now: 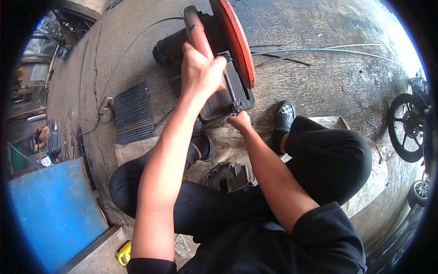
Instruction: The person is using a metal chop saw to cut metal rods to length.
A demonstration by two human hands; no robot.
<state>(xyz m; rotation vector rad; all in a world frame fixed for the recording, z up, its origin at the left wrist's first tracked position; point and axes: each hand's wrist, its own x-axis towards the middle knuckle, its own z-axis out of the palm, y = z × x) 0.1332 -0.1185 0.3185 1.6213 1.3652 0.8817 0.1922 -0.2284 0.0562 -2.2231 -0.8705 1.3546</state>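
Note:
In front of me stands a cut-off saw with a red blade guard and a dark base. My left hand is closed around its red handle, the thumb stretched toward the vise. Near the base's front edge, my right hand grips the crank end of the vise screw; the palm hides most of the crank. To the left of the saw lies a neat row of dark metal rods, cut to similar length.
Long thin rods stretch rightward from the saw. A metal casing sits between my legs on a cloth sheet. At left are a blue panel and a yellow tape measure. A motorcycle wheel stands at right.

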